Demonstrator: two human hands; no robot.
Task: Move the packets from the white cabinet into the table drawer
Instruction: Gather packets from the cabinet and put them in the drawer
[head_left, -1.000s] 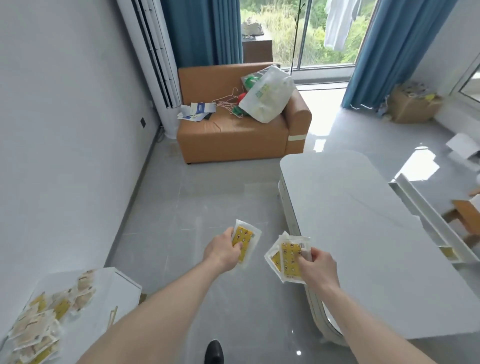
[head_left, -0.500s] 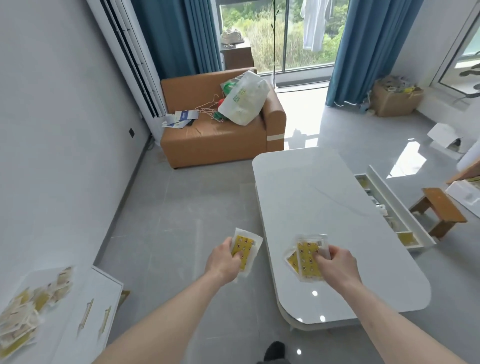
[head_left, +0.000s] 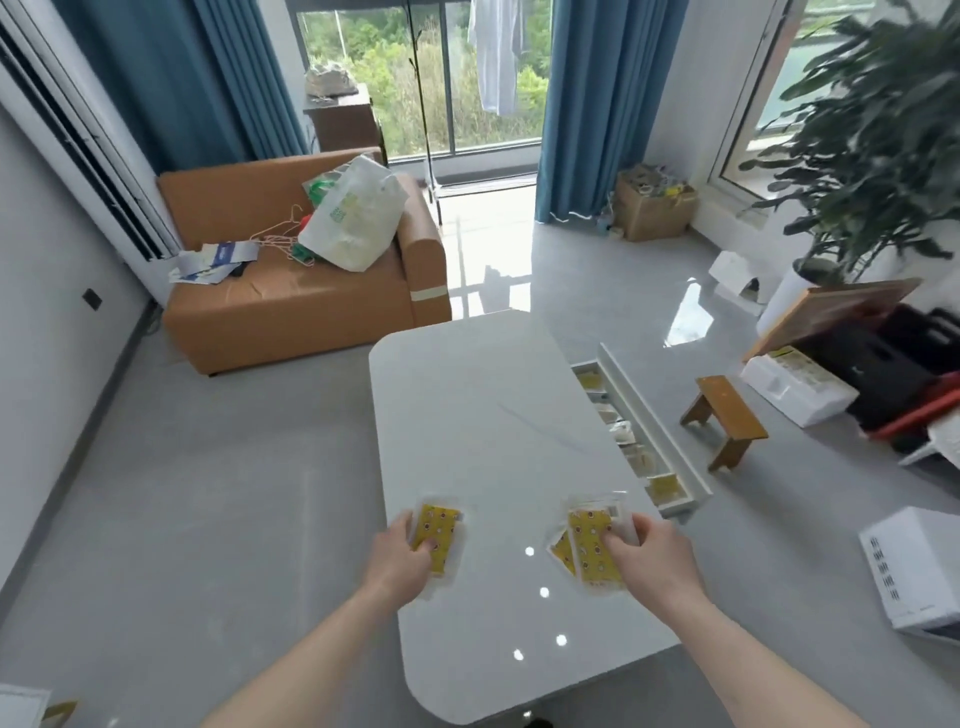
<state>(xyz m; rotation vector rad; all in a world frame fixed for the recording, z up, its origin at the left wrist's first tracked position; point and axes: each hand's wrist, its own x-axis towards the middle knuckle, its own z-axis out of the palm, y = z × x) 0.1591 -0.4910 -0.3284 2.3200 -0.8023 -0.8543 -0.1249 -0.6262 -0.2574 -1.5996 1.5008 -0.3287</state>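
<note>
My left hand (head_left: 402, 558) grips one clear packet with a yellow dotted insert (head_left: 439, 535) over the near left part of the white table (head_left: 493, 405). My right hand (head_left: 652, 558) holds a small fan of the same yellow packets (head_left: 589, 545) above the table's near right side. The table drawer (head_left: 649, 431) stands pulled out along the table's right side, with several packets lying inside. Only a corner of the white cabinet (head_left: 21, 706) shows at the bottom left edge.
An orange sofa (head_left: 291, 291) with a plastic bag and papers stands beyond the table. A low wooden stool (head_left: 724, 415) sits right of the drawer. White boxes (head_left: 914, 566), foam packaging, a cardboard box and a large plant line the right side.
I have turned right and stepped toward the table; the cabinet with its loose packets slid out of view at the left. Both hands, still holding packets, are now over the tabletop, and the drawer is nearer.
</note>
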